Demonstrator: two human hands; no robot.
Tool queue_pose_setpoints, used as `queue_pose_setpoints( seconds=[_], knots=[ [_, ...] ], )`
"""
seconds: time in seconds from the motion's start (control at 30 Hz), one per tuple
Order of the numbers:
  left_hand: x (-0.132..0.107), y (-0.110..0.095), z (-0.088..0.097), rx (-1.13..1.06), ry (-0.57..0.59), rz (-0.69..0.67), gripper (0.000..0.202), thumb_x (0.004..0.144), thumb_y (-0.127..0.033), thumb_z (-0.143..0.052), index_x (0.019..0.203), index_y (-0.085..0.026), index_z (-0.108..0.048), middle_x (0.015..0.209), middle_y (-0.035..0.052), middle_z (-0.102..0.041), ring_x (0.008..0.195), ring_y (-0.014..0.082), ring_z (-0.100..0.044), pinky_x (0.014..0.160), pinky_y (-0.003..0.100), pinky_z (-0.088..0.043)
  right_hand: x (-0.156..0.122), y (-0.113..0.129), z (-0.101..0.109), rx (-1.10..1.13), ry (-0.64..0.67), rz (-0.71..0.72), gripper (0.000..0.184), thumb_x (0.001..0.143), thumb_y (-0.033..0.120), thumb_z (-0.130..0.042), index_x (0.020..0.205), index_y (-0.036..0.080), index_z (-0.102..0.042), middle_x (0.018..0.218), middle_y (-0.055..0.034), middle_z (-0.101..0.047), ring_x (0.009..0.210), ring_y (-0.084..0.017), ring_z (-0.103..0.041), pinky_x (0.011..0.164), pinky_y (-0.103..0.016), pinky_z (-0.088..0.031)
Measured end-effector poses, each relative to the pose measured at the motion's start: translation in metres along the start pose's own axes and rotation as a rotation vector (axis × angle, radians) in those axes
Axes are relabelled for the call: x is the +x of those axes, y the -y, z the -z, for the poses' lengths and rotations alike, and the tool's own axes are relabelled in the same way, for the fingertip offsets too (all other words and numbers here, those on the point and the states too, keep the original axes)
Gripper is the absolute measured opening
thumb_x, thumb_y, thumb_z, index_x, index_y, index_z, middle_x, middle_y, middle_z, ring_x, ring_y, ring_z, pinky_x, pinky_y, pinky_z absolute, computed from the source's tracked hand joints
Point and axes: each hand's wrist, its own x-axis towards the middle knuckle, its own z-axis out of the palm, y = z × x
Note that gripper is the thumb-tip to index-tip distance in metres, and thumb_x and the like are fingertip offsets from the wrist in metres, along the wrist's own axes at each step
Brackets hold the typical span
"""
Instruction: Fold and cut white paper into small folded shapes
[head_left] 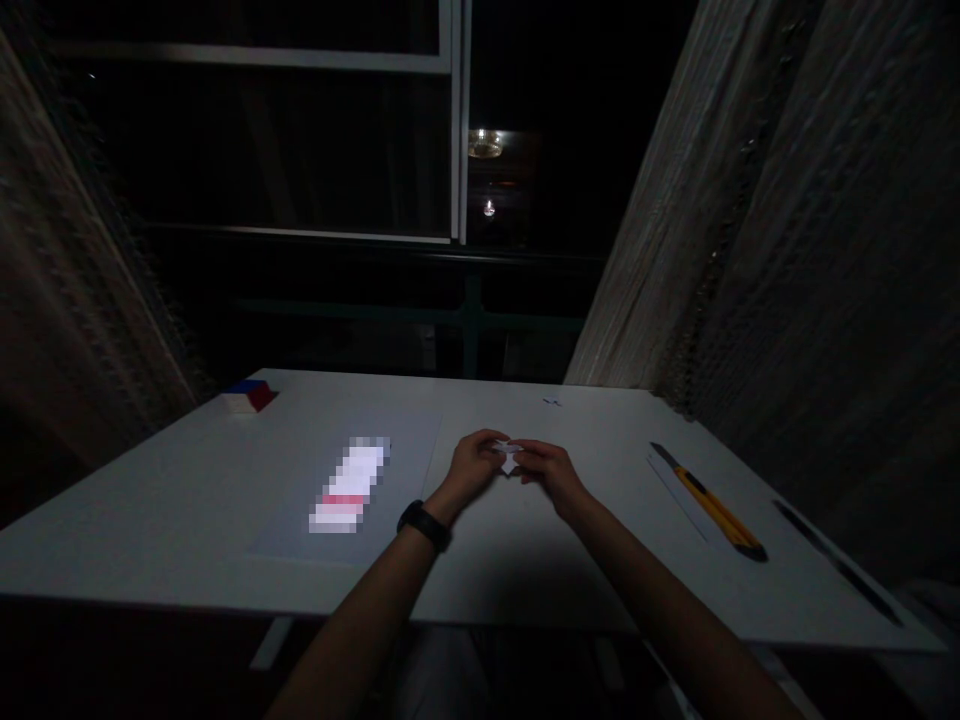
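My left hand [474,465] and my right hand [546,468] meet over the middle of a white table [187,520]. Between their fingertips they pinch a small white piece of folded paper [510,456]. The fingers of both hands are closed on it. A dark watch [424,523] sits on my left wrist. Most of the paper is hidden by my fingers.
A yellow utility knife [716,508] lies beside a ruler [675,490] at the right, with a dark pen [836,565] farther right. A blurred bright rectangle [349,485] lies on a sheet at the left. A red-and-blue block [247,396] sits at the far-left corner. Curtains flank a dark window.
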Motion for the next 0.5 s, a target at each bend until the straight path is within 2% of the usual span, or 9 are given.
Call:
queue_pose_setpoints(
  seconds=[0.17,0.27,0.33,0.5],
  knots=[
    [0.0015,0.0013,0.0025,0.010,-0.015,-0.048,0.020,0.059,-0.012,-0.061,0.078,-0.014,-0.060,0.068,-0.0002,-0.061,0.056,0.0100,-0.055,0.052,0.020,-0.041,-0.0027,-0.0001,-0.0021,0.076,0.006,-0.010,0.039,0.050,0.022,-0.076,0.088,0.018,-0.072,0.069,-0.0016,-0.067,0.061,-0.015,-0.061,0.055,-0.027,-0.048],
    [0.0008,0.0004,0.0027,0.012,0.015,-0.050,0.010,0.062,-0.015,-0.060,0.072,-0.014,-0.059,0.064,0.0002,-0.060,0.055,0.0103,-0.054,0.052,0.020,-0.042,-0.0045,0.0004,-0.0034,0.150,0.021,-0.054,0.033,0.049,0.020,-0.077,0.082,0.018,-0.072,0.066,-0.0010,-0.066,0.061,-0.016,-0.063,0.064,-0.032,-0.052],
    [-0.0001,-0.0006,0.0022,0.064,-0.005,-0.064,0.007,0.062,-0.016,-0.060,0.068,-0.013,-0.060,0.064,0.0013,-0.060,0.056,0.0106,-0.054,0.053,0.021,-0.042,-0.0043,0.0001,-0.0037,0.171,0.021,-0.070,0.029,0.049,0.019,-0.077,0.077,0.017,-0.073,0.066,-0.0019,-0.067,0.061,-0.016,-0.064,0.068,-0.035,-0.053],
    [-0.0022,-0.0027,-0.0003,0.156,-0.002,-0.086,0.011,0.060,-0.015,-0.063,0.071,-0.014,-0.060,0.066,0.0010,-0.061,0.057,0.0117,-0.057,0.052,0.021,-0.043,0.0007,-0.0039,-0.0034,0.161,-0.005,-0.002,0.025,0.046,0.020,-0.078,0.070,0.016,-0.073,0.067,-0.0034,-0.069,0.065,-0.017,-0.063,0.072,-0.036,-0.053]
  ],
)
